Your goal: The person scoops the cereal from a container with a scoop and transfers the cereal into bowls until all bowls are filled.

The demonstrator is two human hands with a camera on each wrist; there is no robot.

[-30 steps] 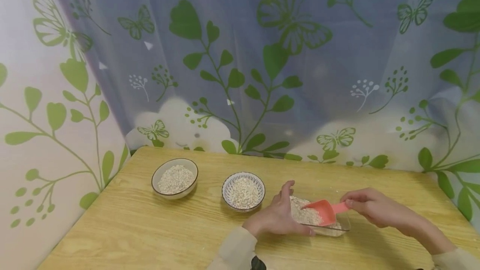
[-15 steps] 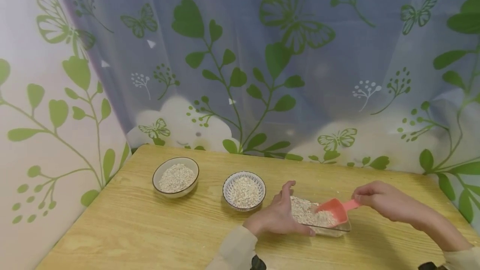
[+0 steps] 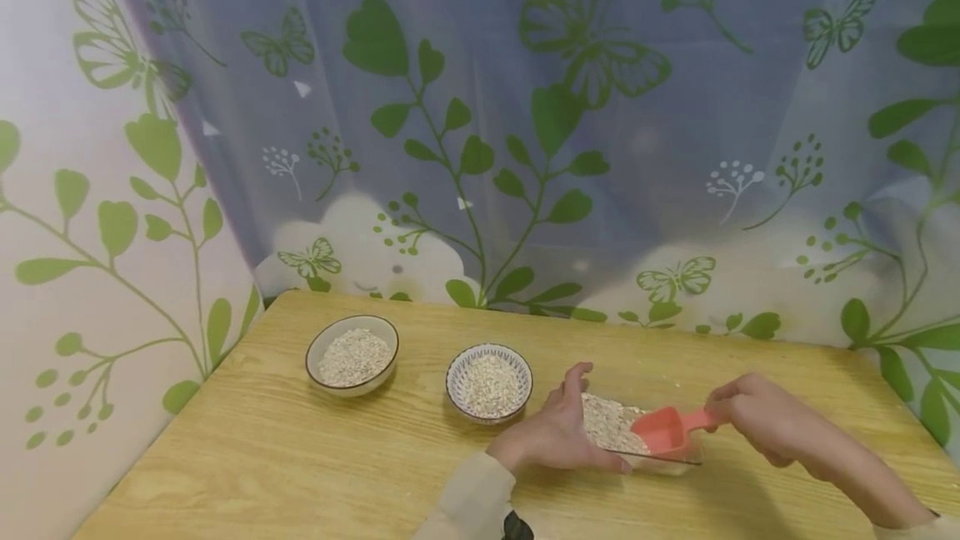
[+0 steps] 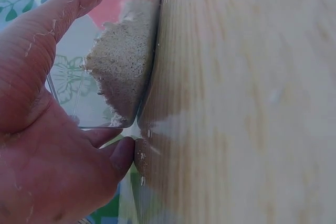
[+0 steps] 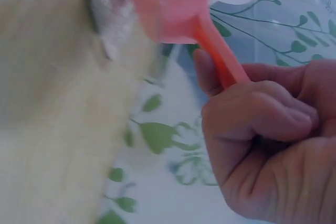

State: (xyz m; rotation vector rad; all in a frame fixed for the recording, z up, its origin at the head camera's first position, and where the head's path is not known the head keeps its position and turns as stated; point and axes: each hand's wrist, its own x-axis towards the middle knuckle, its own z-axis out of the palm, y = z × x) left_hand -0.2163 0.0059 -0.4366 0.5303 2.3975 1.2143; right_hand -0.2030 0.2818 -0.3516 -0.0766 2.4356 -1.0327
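A clear rectangular container (image 3: 663,466) of oat flakes (image 3: 609,423) sits on the table at the right. My left hand (image 3: 553,438) holds its left end, thumb along the near side and fingers at the far side; the left wrist view shows the thumb on the clear wall and the oats (image 4: 123,51) heaped inside. My right hand (image 3: 772,421) grips the handle of a pink scoop (image 3: 660,432). In the head view the scoop lies inside the container's right end, its mouth against the oats. Curled fingers wrap the scoop's handle (image 5: 223,56) in the right wrist view.
Left of the container stands a small patterned bowl (image 3: 489,383) with oats. Farther left is a larger dark-rimmed bowl (image 3: 351,356), also holding oats. A leaf-and-butterfly curtain (image 3: 480,148) hangs behind the wooden table (image 3: 300,465).
The scoop first moved right inside the container with oats in it, then tipped lower; its inside now looks mostly bare. My right hand moved right with it. The left hand stayed in place.
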